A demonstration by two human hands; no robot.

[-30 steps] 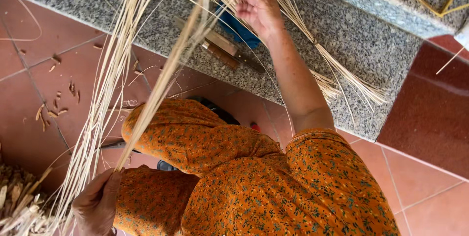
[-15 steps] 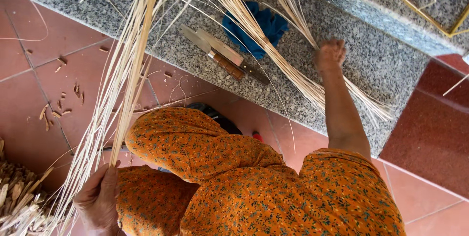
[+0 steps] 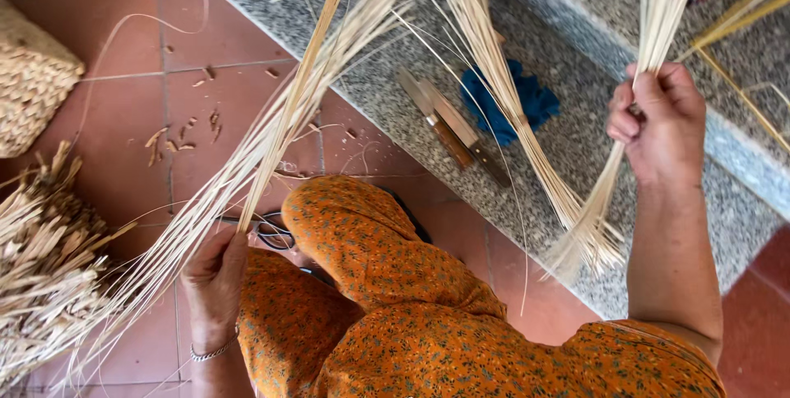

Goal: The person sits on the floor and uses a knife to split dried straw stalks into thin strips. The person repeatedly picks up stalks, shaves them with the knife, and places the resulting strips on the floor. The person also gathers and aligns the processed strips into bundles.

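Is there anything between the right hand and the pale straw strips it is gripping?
Nothing visible: the right hand closes directly around the thin bunch of pale straw strips. The wooden-handled knife and blue cloth lie apart on the grey granite step.

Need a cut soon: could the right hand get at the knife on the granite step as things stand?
Probably not right away. The right hand is closed on a straw bundle, and another bundle lies partly across the knife. It would have to let go first.
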